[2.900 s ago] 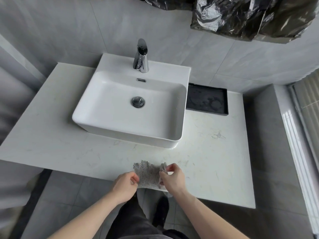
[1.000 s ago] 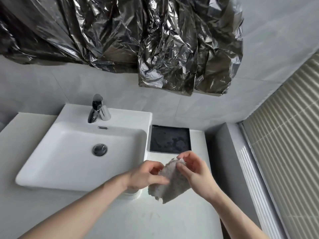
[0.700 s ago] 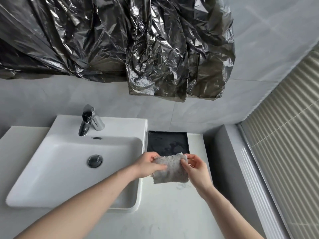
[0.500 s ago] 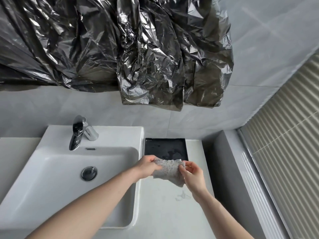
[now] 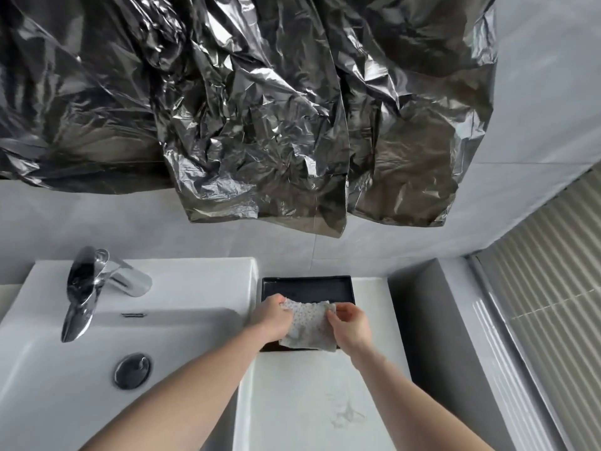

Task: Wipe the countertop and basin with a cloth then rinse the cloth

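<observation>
A small grey speckled cloth (image 5: 310,327) hangs spread between both hands, over the black tray (image 5: 307,288) at the back of the white marbled countertop (image 5: 312,402). My left hand (image 5: 271,317) pinches the cloth's upper left corner. My right hand (image 5: 351,325) grips its right edge. The white rectangular basin (image 5: 182,323) lies to the left, with a chrome tap (image 5: 94,288) at its back and a chrome drain plug (image 5: 131,370) in its bottom. A faint smudge (image 5: 344,416) marks the countertop nearer to me.
Crumpled black plastic sheeting (image 5: 244,109) hangs on the grey tiled wall above the basin. A grey ledge (image 5: 432,336) borders the countertop on the right, with a ribbed window blind (image 5: 553,288) beyond it.
Both hands carried the cloth from the countertop's front edge up and away to over the black tray. The view has tilted up toward the wall and moved closer.
</observation>
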Demonstrator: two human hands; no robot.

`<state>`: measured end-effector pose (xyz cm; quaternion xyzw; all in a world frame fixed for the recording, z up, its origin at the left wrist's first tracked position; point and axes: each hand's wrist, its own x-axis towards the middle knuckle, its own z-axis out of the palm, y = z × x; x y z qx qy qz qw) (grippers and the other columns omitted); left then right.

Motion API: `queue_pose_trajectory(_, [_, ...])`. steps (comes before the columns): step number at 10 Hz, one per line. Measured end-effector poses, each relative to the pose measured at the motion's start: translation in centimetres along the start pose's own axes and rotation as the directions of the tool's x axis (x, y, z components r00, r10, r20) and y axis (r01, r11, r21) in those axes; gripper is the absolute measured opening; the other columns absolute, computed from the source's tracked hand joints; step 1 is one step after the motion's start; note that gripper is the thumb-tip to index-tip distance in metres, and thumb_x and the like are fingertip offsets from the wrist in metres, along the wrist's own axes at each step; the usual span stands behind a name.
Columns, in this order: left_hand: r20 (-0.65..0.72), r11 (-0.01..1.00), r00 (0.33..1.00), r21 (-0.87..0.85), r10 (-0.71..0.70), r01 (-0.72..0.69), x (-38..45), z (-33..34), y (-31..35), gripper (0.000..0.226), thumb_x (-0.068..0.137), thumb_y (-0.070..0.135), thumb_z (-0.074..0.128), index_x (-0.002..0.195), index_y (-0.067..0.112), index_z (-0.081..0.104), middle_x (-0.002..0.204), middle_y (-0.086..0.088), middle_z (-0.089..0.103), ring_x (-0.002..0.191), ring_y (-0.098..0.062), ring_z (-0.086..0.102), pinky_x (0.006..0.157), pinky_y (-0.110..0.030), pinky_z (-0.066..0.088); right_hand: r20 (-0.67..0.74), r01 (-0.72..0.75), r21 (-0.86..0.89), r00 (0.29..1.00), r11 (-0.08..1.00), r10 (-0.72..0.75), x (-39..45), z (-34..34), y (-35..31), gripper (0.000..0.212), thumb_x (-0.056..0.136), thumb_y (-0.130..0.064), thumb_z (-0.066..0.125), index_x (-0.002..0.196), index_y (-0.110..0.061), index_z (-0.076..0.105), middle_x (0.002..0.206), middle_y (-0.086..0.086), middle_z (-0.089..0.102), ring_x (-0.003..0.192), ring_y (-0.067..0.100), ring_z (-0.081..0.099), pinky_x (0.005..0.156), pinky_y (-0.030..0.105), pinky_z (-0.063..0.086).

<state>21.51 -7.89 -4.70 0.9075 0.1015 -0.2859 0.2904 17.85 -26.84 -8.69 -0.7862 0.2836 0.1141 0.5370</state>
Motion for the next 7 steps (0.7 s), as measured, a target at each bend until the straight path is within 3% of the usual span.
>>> queue_pose_trajectory(1, [-0.01, 0.993, 0.998, 0.097, 0.063, -0.061, 1.7, 0.3, -0.5, 0.061, 0.1, 0.032, 0.054, 0.155, 0.017, 0.034, 0.143, -0.007, 0.053, 0.117, -0.026, 0.06, 0.096, -0.033, 0.05, 0.032, 0.054, -0.097, 0.998, 0.994, -0.051, 1.2, 0.8, -0.9, 0.036, 0.097, -0.037, 0.066, 0.129, -0.022, 0.063, 0.108, -0.013, 0.07, 0.101, 0.013, 0.069, 0.095, 0.035, 0.058])
queue_pose_trajectory(2, [0.007, 0.902, 0.967, 0.36, 0.253, -0.239, 1.3, 1.0, -1.0, 0.063, 0.097, 0.023, 0.054, 0.156, 0.019, 0.03, 0.155, -0.002, 0.033, 0.138, -0.028, 0.041, 0.111, -0.042, 0.041, 0.124, 0.173, -0.388, 0.983, 0.905, -0.135, 0.9, 1.3, -0.3, 0.051, 0.095, -0.02, 0.061, 0.146, -0.021, 0.054, 0.137, -0.003, 0.059, 0.125, 0.021, 0.059, 0.104, 0.034, 0.049])
queue_pose_trajectory(3, [0.112, 0.794, 0.917, 0.467, 0.383, -0.389, 0.3, 2.5, -1.3, 0.055, 0.091, 0.01, 0.053, 0.145, 0.018, 0.043, 0.154, 0.0, 0.031, 0.139, -0.026, 0.037, 0.107, -0.042, 0.043, 0.228, 0.296, -0.565, 0.953, 0.77, -0.199, 0.0, 1.9, 1.5, 0.053, 0.094, -0.008, 0.055, 0.144, -0.024, 0.058, 0.15, -0.005, 0.049, 0.13, 0.024, 0.055, 0.107, 0.032, 0.047])
queue_pose_trajectory(4, [0.222, 0.72, 0.908, 0.555, 0.355, -0.417, 0.1, 4.1, -2.1, 0.057, 0.086, 0.006, 0.059, 0.141, 0.013, 0.046, 0.146, -0.004, 0.035, 0.137, -0.028, 0.037, 0.106, -0.043, 0.046, 0.304, 0.358, -0.681, 0.932, 0.639, -0.197, -0.9, 2.3, 2.4, 0.054, 0.096, -0.009, 0.05, 0.147, -0.026, 0.055, 0.156, -0.008, 0.042, 0.133, 0.026, 0.046, 0.106, 0.036, 0.048])
queue_pose_trajectory(5, [0.229, 0.723, 0.916, 0.563, 0.329, -0.401, 0.0, 4.6, -2.5, 0.064, 0.083, 0.001, 0.057, 0.145, 0.012, 0.043, 0.149, -0.004, 0.033, 0.139, -0.028, 0.035, 0.106, -0.044, 0.047, 0.349, 0.364, -0.719, 0.926, 0.592, -0.145, -1.0, 2.3, 2.0, 0.057, 0.095, -0.011, 0.049, 0.151, -0.026, 0.049, 0.161, -0.009, 0.034, 0.138, 0.027, 0.041, 0.108, 0.038, 0.046])
queue_pose_trajectory(7, [0.154, 0.816, 0.919, 0.423, 0.363, -0.393, -3.9, 2.3, -1.9, 0.064, 0.091, 0.009, 0.047, 0.153, 0.024, 0.037, 0.167, 0.007, 0.017, 0.15, -0.024, 0.027, 0.115, -0.042, 0.04, 0.351, 0.364, -0.636, 0.922, 0.681, -0.165, -3.7, 1.1, 0.1, 0.063, 0.098, -0.012, 0.046, 0.158, -0.027, 0.039, 0.166, -0.006, 0.028, 0.145, 0.026, 0.037, 0.119, 0.035, 0.036])
